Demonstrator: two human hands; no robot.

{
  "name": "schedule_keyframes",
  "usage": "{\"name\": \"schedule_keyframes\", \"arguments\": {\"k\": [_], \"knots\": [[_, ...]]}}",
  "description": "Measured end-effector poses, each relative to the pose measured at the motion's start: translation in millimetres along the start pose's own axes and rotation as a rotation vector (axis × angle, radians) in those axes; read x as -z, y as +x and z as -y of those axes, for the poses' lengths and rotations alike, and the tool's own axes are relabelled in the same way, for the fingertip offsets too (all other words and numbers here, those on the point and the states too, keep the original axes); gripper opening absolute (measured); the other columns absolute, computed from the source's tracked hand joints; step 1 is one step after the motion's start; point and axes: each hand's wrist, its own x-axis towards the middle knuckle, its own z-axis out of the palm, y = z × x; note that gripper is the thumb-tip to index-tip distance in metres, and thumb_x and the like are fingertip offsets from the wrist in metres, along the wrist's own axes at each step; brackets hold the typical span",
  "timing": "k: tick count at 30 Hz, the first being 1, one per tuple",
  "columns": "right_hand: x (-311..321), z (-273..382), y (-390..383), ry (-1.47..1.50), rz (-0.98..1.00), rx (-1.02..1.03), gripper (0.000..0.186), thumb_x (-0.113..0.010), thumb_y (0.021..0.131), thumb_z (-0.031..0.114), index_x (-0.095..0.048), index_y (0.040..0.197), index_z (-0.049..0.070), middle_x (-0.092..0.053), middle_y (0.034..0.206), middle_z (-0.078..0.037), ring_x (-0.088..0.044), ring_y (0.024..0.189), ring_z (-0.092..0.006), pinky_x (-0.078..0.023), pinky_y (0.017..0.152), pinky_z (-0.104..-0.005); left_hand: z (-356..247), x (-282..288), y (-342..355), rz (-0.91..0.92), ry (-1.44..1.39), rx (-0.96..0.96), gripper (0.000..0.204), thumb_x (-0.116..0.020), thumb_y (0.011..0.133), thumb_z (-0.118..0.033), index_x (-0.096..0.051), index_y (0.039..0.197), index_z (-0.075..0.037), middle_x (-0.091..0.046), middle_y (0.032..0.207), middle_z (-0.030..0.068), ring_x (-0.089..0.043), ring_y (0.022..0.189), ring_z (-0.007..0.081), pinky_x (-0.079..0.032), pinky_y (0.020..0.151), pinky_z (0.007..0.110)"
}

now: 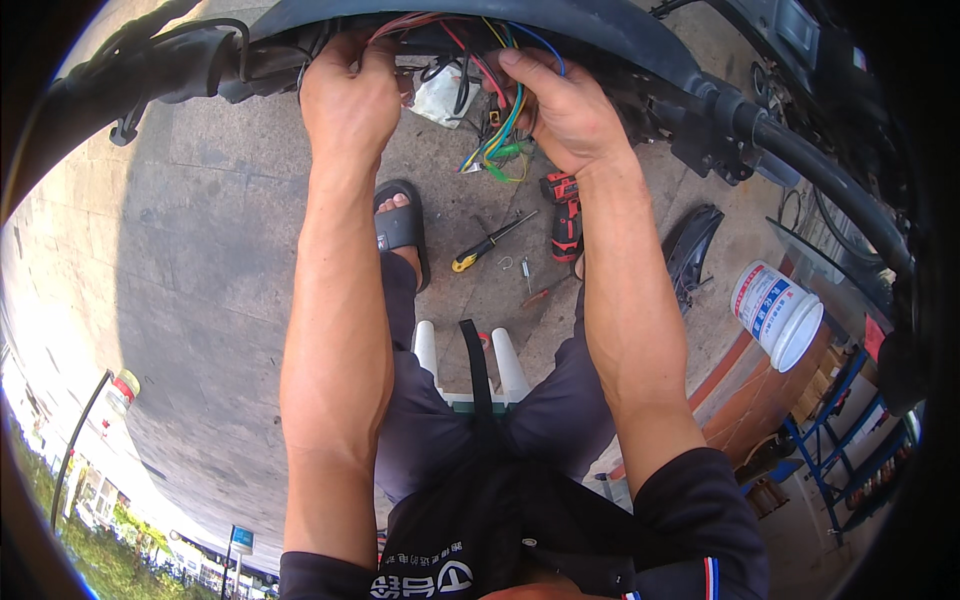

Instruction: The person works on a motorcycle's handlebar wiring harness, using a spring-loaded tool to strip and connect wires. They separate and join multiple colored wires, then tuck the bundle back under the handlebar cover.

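Observation:
My left hand [350, 100] is closed at the top of the view, its fingertips among red and brown wires [410, 20] under the dark curved panel [590, 35] of a scooter-like vehicle. My right hand [565, 115] is closed with its thumb on a bundle of coloured wires [518, 100]. The loose ends, some with green connectors [508, 150], dangle between my hands. Black cables [462, 90] hang in front of a white, crumpled bag [435, 98]. Some of my fingertips are hidden by the wires and my hands.
A red-black power tool [562, 215], yellow-handled screwdriver [490, 242] and small metal parts [526, 275] lie on the pavement [200, 300]. Dark trim [690, 250], a white bucket [775, 310] and a blue metal rack [830, 450] are right. A handlebar tube [820, 160] crosses top right. A white-legged stool [505, 355] is below me.

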Motion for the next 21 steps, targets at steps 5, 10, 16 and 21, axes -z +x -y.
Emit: {"name": "schedule_keyframes", "arguments": {"k": [5,10,16,21], "knots": [[4,2,-1,-0.026,0.058,-0.008,0.023,-0.070,0.095,0.027,-0.072,0.105,0.007,-0.069,0.085,-0.001,-0.062,0.074,-0.0078,-0.044,0.059,-0.0223,-2,-3,-3,0.006,-0.054,0.025,0.031,-0.061,0.099,-0.017,-0.064,0.121,0.004,-0.071,0.095,0.0109,-0.071,0.071,0.0163,-0.056,0.062,0.027],[0,4,-2,-0.078,0.072,-0.005,0.023,-0.069,0.095,0.029,-0.070,0.103,0.007,-0.067,0.081,0.001,-0.058,0.070,-0.0063,-0.039,0.057,-0.0222,-3,-1,-1,0.051,-0.081,0.055,0.031,-0.058,0.100,-0.015,-0.060,0.123,0.005,-0.070,0.103,0.0134,-0.073,0.073,0.0176,-0.058,0.062,0.026],[-11,4,-3,-0.158,0.087,0.019,0.024,-0.072,0.093,0.031,-0.070,0.101,0.008,-0.064,0.077,0.002,-0.053,0.068,-0.0052,-0.038,0.059,-0.0227,-4,-10,-5,0.062,-0.208,0.097,0.031,-0.052,0.101,-0.012,-0.056,0.124,0.007,-0.070,0.106,0.0171,-0.073,0.074,0.0210,-0.061,0.065,0.029],[-26,-2,-1,-0.243,0.026,0.007,0.022,-0.074,0.092,0.029,-0.069,0.099,0.008,-0.063,0.077,0.002,-0.054,0.070,-0.0064,-0.040,0.061,-0.0235,-10,-12,-7,0.092,-0.327,0.076,0.031,-0.050,0.100,-0.010,-0.055,0.124,0.009,-0.070,0.106,0.0188,-0.073,0.075,0.0226,-0.060,0.066,0.031]]}}
